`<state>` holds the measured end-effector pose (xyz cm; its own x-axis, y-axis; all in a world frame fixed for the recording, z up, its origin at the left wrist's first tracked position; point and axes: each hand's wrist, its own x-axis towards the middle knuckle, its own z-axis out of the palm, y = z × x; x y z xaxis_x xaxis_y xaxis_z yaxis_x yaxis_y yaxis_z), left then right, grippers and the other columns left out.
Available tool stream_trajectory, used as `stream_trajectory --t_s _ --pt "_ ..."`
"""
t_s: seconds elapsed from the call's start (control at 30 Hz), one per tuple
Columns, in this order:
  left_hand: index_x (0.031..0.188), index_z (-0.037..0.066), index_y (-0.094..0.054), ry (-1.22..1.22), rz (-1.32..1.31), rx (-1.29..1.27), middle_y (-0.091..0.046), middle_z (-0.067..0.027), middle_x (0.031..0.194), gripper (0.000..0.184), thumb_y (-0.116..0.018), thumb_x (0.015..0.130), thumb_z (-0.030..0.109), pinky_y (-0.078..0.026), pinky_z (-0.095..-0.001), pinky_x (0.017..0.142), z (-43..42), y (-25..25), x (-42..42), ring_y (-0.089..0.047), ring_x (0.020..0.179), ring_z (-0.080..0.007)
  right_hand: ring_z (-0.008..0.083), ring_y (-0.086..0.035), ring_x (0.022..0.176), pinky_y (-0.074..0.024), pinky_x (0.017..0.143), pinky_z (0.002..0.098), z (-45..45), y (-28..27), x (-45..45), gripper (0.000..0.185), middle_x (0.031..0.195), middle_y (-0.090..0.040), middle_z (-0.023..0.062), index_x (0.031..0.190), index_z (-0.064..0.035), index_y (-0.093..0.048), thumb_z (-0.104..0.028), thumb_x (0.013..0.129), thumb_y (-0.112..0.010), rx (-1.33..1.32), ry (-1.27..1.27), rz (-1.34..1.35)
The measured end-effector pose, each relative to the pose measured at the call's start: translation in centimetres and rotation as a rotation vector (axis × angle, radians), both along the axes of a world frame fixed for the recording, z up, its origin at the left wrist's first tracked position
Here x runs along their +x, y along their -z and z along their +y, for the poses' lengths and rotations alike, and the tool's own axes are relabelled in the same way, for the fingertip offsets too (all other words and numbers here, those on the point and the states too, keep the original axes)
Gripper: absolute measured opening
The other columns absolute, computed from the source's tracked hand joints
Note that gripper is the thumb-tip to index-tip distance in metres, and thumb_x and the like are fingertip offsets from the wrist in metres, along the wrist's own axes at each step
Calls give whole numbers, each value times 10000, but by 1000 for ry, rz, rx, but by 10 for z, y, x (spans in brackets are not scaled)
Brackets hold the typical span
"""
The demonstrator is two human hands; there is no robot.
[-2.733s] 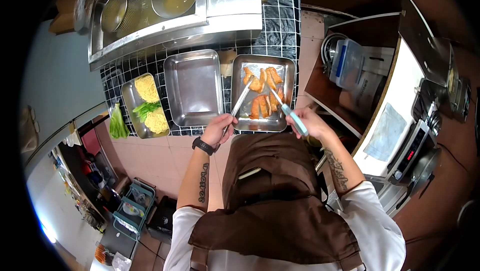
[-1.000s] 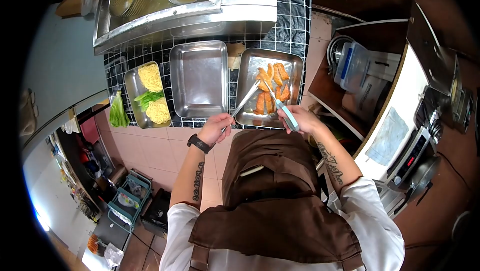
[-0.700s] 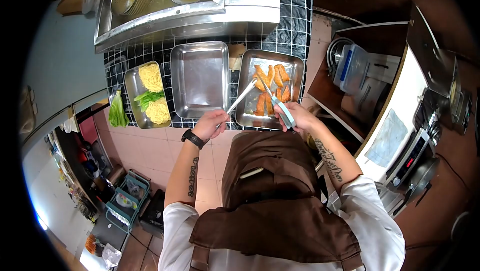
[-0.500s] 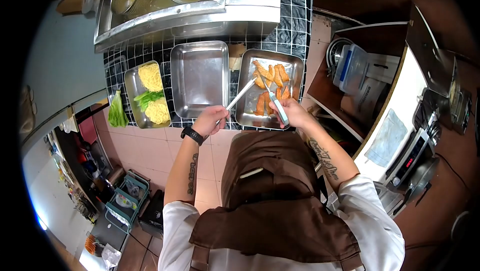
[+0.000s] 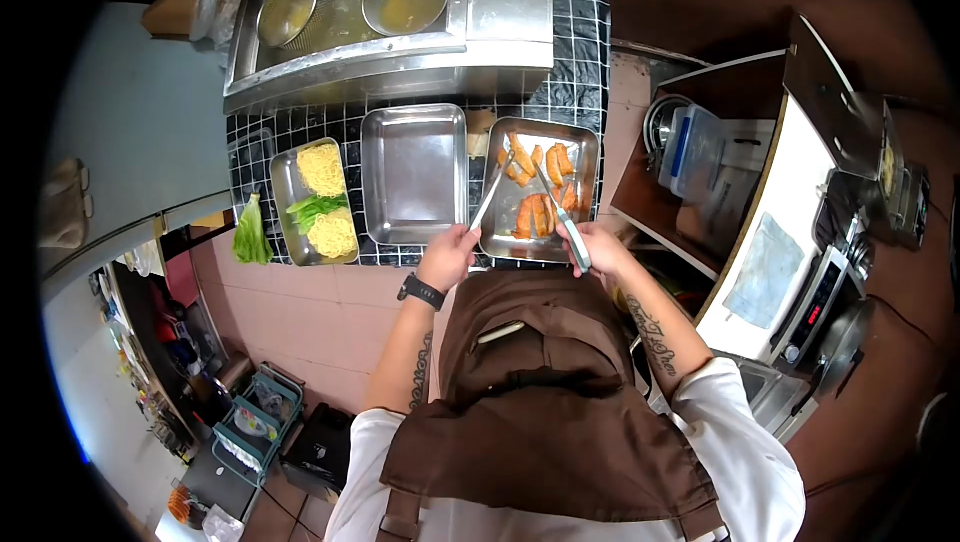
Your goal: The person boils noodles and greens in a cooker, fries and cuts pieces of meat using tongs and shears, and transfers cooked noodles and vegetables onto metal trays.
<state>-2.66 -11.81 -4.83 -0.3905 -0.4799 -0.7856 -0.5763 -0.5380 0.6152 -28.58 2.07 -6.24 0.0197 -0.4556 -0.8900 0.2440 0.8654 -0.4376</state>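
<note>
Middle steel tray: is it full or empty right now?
Empty: the middle tray shows only its bare, shiny bottom, with no food on it.

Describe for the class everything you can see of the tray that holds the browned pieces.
The tray is a shallow, shiny rectangle that looks like steel, with rounded corners and raised walls. It lies flat on the black, white-gridded cover, right of a similar bare tray. Golden-brown pieces rest inside in loose groups. Metal tongs and blue-handled scissors reach in over its near side; whether they touch it is unclear.
</note>
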Motion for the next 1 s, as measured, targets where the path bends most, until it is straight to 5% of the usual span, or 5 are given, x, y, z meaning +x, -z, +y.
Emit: stream_trajectory --t_s 0.33,0.5,0.67,0.8,1.0 --pt "928 -4 -604 160 -42 -102 -584 -53 643 411 -581 988 402 -434 -305 470 -5 10 -5 -550 496 -136 145 -640 464 -443 396 267 8 -22 -14 588 556 -587 48 734 -14 -644 -585 869 -683 28 -217 273" --pt "991 -5 -634 160 -65 -126 -584 -52 613 399 -588 985 392 -450 -310 469 5 -7 23 -559 473 -151 433 -680 939 -529 892 468 20 -63 -2 747 894 -694 296 964 79 -712 -638 885 -521 150 -716 749" --pt "1026 10 -648 294 -97 -131 -595 -36 613 365 -613 977 371 -443 -292 444 28 9 40 -561 464 -124 433 -669 974 -526 898 473 51 -56 15 662 974 -682 310 1006 63 -716 -565 906 -534 145 -790 782" --pt "982 -3 -661 441 -123 -250 -680 -245 847 476 -565 948 463 -506 -476 749 32 17 30 -663 847 -425 425 -675 951 -531 878 479 34 -62 17 570 944 -679 311 947 31 -735 -511 886 -572 66 -680 838" --pt "1036 35 -672 484 -136 -264 -687 -246 896 467 -569 943 480 -503 -486 785 31 2 32 -653 893 -437 422 -678 927 -531 882 473 47 -70 21 558 950 -694 282 971 24 -737 -505 867 -594 43 -752 842"
